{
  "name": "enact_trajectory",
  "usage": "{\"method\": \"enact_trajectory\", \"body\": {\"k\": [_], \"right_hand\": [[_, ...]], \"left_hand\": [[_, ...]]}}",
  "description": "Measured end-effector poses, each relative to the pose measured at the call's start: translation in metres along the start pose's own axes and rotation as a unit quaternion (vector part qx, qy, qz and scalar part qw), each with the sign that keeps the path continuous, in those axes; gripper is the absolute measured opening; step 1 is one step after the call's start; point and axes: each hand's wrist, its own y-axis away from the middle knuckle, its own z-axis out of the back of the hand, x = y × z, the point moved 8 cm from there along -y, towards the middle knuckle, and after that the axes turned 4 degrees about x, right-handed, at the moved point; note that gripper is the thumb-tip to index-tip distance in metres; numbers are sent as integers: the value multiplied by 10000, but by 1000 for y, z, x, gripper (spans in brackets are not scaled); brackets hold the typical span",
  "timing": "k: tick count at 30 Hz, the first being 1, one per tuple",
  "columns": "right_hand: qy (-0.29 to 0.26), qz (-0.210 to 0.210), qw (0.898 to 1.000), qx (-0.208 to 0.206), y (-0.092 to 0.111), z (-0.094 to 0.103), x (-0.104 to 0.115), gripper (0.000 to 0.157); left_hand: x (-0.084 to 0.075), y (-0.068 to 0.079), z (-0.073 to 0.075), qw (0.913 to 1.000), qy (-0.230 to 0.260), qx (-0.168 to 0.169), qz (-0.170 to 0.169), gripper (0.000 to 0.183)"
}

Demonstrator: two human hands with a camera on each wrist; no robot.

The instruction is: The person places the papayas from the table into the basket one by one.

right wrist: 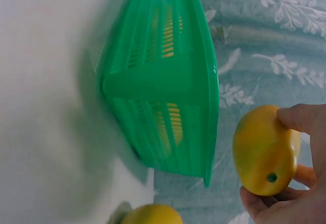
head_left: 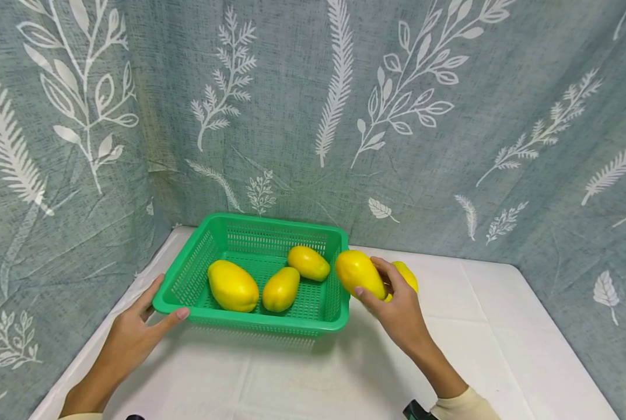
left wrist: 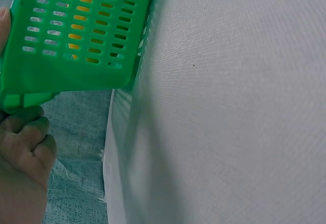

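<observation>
A green plastic basket (head_left: 249, 321) with slotted walls holds a large yellow fruit (head_left: 233, 286), papaya-like in shape, and two smaller ones (head_left: 281, 289) (head_left: 308, 263). My left hand (head_left: 130, 335) grips its near left corner, thumb over the front rim. In the left wrist view, curled fingers (left wrist: 30, 140) lie beneath the basket's rim. Beside the basket's right rim, my right hand (head_left: 399, 306) holds another yellow fruit (head_left: 359, 273) between thumb and fingers, raised above the table. A small green stem spot shows on this held fruit (right wrist: 265, 150) in the right wrist view.
Behind the right hand, partly hidden, another yellow fruit (head_left: 406, 275) sits on the white-covered table (head_left: 491, 350). A blue-green curtain (head_left: 291, 116) with white leaf prints stands along the back and sides.
</observation>
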Motion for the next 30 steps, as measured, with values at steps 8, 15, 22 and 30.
{"method": "enact_trajectory", "body": {"k": [8,15,22,30], "right_hand": [[-266,48,9994,226,2,-15,10,64],[-445,80,9976,525,2,-30,18,64],[-565,-1,9964,631,4,-32,15,69],[-416,-54,9982,437,4,-23,2,68]], "left_hand": [[0,0,-1,10000,-5,8,-43,95],[0,-1,-1,10000,24,-25,-66,95],[-1,-1,-2,9999,71,14,-87,94],[2,-1,-1,9999,69,17,-92,95]]}}
